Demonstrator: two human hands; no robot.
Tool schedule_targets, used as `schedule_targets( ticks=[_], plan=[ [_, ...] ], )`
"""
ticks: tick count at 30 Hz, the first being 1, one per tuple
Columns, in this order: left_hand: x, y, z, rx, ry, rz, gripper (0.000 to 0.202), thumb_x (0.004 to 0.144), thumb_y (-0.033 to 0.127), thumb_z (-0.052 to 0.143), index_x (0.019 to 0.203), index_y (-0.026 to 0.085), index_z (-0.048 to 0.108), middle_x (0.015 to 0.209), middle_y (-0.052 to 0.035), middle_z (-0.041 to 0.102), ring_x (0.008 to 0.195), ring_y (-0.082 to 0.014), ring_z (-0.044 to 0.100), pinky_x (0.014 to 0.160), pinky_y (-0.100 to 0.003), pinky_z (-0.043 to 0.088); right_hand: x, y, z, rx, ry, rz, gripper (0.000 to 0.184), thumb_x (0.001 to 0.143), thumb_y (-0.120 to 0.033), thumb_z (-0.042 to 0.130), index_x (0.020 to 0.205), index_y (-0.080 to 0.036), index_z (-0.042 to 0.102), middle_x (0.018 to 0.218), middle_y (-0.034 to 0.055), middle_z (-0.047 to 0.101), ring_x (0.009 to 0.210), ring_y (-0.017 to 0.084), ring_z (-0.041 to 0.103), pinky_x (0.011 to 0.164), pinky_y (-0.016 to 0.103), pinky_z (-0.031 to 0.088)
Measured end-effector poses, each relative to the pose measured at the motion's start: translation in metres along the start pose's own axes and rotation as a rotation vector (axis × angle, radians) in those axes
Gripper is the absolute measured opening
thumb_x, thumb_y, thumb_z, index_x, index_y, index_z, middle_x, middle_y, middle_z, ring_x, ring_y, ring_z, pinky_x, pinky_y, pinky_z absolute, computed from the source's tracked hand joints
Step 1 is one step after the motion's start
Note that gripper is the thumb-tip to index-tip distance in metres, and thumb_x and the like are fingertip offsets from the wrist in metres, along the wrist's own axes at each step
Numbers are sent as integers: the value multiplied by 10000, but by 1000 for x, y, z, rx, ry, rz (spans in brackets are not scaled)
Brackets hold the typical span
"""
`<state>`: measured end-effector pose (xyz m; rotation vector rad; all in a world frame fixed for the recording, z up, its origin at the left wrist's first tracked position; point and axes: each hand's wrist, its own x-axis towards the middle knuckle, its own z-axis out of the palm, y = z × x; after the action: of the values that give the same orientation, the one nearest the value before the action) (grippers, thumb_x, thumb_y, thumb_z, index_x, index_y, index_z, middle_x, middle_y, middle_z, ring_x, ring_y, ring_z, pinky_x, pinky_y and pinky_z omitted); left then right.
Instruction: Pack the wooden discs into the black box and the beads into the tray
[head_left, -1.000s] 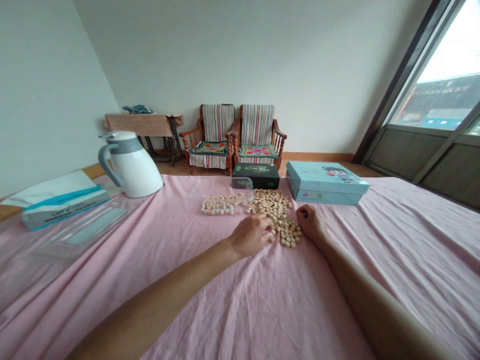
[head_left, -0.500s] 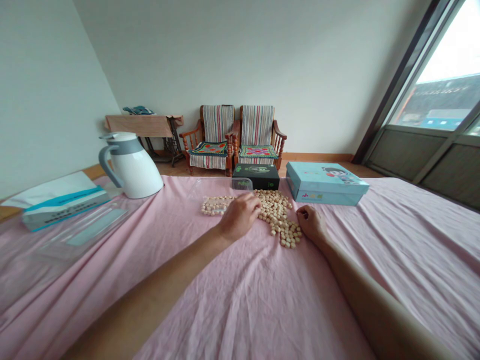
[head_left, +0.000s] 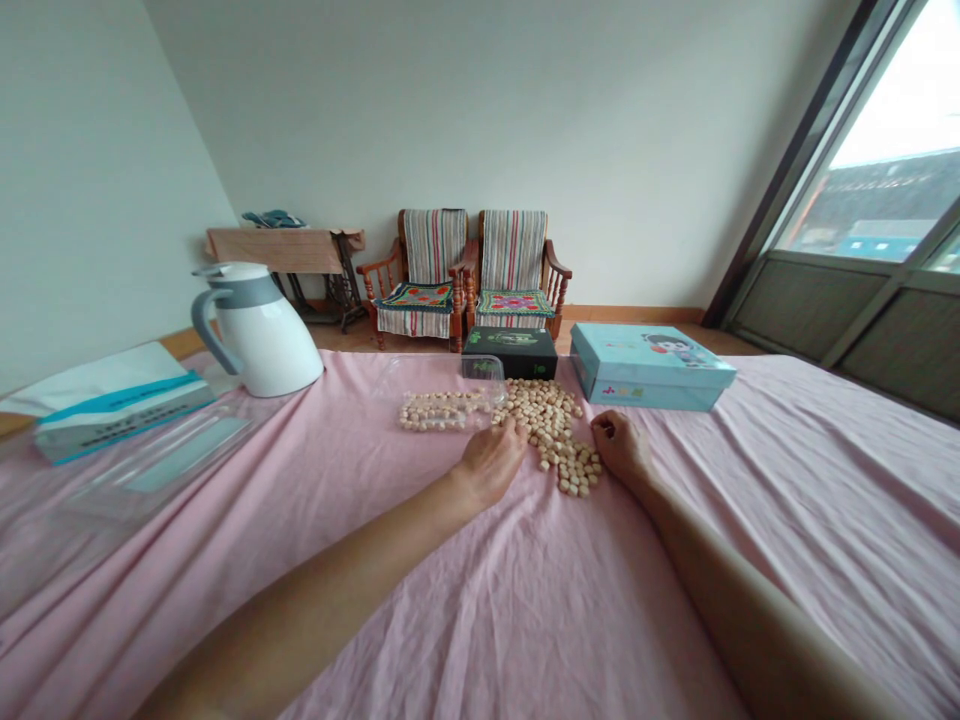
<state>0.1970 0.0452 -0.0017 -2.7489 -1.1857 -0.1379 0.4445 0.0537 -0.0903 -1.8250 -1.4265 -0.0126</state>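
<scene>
tray (head_left: 486, 372) left of seed pile (head_left: 553, 420) part-filled, most lie loose; left hand (head_left: 491, 462) curled on pile, grip unclear; right hand (head_left: 621, 448) fisted beside

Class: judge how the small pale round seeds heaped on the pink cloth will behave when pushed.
The small pale round seeds lie loose, so they would probably scatter apart. Being rounded, some may roll, though the wrinkled pink cloth likely slows them.
</scene>
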Motion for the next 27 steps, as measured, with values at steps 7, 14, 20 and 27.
schedule_targets(
  ticks=[7, 14, 20, 27],
  plan=[
    [7, -1, 12, 19, -14, -45, 253, 892, 37, 335, 987, 111, 557, 965, -125, 608, 896, -220, 637, 725, -322, 521, -1, -6, -5, -19, 7, 5, 175, 751, -264, 450, 746, -185, 606, 743, 56, 650, 683, 173, 587, 629, 271, 415],
    [-7, -11, -24, -11, 175, 54, 172, 889, 97, 399, 973, 179, 524, 987, -58, 573, 831, -173, 602, 691, -277, 484, -1, -5, -4, -1, 15, -20, 168, 750, -266, 443, 728, -187, 589, 737, 60, 647, 677, 178, 583, 639, 279, 424],
    [2, -48, -62, 19, 602, -109, 123, 869, 170, 498, 979, 160, 551, 983, -83, 575, 945, -234, 538, 837, -367, 434, -1, -4, -3, -5, 14, -21, 168, 750, -262, 444, 735, -185, 593, 737, 61, 646, 669, 177, 585, 624, 276, 420],
    [1, -12, -13, -292, 322, 122, 59, 825, 146, 532, 785, 175, 564, 839, -38, 604, 840, -181, 570, 762, -299, 455, -2, -9, -6, -47, 17, -8, 177, 762, -256, 449, 741, -188, 611, 763, 64, 667, 687, 177, 598, 616, 269, 407]
  ],
)
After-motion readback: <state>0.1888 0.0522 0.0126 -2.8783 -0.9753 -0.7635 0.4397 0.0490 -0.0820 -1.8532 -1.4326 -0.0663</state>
